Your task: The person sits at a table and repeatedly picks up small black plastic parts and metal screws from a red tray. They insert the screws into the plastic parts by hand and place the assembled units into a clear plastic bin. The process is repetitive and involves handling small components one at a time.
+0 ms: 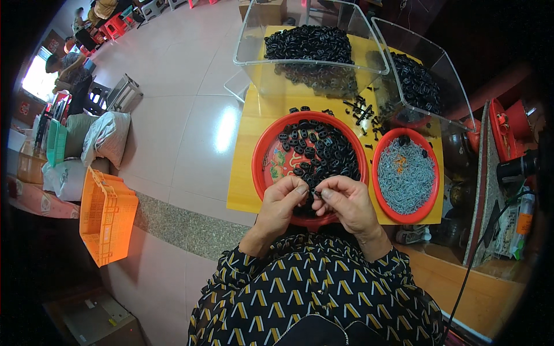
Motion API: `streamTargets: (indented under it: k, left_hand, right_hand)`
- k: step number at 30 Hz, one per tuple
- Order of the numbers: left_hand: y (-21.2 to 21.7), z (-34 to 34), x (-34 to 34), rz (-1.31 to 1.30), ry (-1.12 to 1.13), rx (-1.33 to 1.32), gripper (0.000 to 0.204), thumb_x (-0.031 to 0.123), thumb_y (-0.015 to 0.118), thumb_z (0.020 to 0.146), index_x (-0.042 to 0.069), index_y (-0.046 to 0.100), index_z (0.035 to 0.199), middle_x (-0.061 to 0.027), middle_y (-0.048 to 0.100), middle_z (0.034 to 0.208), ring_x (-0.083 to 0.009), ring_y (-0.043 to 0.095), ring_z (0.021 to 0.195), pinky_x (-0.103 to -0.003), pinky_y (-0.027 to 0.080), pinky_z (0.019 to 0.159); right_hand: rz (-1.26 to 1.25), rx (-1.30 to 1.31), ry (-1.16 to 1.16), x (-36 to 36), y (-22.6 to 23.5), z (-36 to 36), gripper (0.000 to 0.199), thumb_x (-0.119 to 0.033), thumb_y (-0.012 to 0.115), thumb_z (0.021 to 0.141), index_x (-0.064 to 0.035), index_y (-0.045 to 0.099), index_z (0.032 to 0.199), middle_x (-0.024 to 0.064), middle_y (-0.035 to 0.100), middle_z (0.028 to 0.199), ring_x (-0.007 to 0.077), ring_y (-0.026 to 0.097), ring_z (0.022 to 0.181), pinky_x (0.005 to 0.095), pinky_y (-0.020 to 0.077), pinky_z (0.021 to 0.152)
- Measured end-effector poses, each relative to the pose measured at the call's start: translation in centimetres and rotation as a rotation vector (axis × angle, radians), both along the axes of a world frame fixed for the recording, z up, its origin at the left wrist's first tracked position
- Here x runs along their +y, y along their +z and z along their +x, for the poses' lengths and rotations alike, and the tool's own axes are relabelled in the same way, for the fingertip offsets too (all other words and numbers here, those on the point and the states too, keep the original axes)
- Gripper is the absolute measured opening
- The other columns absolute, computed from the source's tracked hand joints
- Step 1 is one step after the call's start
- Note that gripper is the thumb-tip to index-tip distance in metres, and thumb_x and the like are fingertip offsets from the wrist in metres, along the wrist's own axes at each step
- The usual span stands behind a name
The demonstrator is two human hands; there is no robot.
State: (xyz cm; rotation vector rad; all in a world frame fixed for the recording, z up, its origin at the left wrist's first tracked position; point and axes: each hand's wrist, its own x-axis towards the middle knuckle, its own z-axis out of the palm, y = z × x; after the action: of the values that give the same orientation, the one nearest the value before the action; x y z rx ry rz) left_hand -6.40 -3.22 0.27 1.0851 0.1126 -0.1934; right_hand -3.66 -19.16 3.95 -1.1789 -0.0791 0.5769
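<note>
My left hand (276, 209) and my right hand (351, 207) meet over the near edge of a round red tray (258, 151), thumbs and fingertips pinched together. Whatever sits between the fingers is too small and dark to make out. Small black oval plastic pieces with two holes (337, 157) are heaped in the tray, mostly in its middle and right. Right of it, a smaller red tray (376, 183) is full of tiny grey metal pieces (405, 187), perhaps screws or springs, with a few black bits at its far end.
Both trays stand on a yellow table (245, 179). Behind them, a clear bin (254, 72) and another clear bin (453, 95) hold many black pieces; loose black pins (360, 109) lie between. An orange crate (108, 213) and white sacks (107, 138) stand left on the floor; people sit farther off.
</note>
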Motion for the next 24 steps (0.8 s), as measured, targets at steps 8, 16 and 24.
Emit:
streamTargets:
  k: [8, 16, 24]
  left_hand:
    - [-0.2, -0.1, 0.0, 0.008, -0.009, -0.015, 0.011, 0.013, 0.05, 0.087, 0.004, 0.052, 0.081, 0.0029, 0.05, 0.072, -0.0048, 0.044, 0.066, -0.019, 0.035, 0.061]
    - [-0.5, 0.0, -0.1, -0.097, -0.003, -0.04, 0.012, 0.015, 0.051, 0.088, 0.003, 0.052, 0.084, 0.0021, 0.049, 0.073, -0.0049, 0.043, 0.067, -0.019, 0.035, 0.062]
    - [-0.4, -0.2, -0.3, -0.124, 0.031, -0.011, 0.01, 0.013, 0.051, 0.087, 0.003, 0.052, 0.085, 0.002, 0.049, 0.075, -0.005, 0.043, 0.068, -0.019, 0.035, 0.063]
  right_hand:
    - [-0.051, 0.004, -0.045, 0.1, -0.8, 0.3, 0.012, -0.005, 0.056, 0.083, 0.0012, 0.053, 0.093, 0.0025, 0.055, 0.074, 0.0074, 0.054, 0.063, 0.0185, 0.0454, 0.054]
    - [-0.116, -0.073, -0.072, 0.9, -0.4, -0.3, 0.009, -0.004, 0.054, 0.084, 0.0009, 0.052, 0.092, 0.0031, 0.056, 0.076, 0.0073, 0.056, 0.063, 0.0186, 0.0476, 0.054]
    - [-0.155, -0.088, -0.098, 1.4, -0.5, -0.8, 0.01, -0.001, 0.053, 0.084, 0.0026, 0.051, 0.093, 0.0051, 0.056, 0.08, 0.0095, 0.059, 0.069, 0.0216, 0.0518, 0.06]
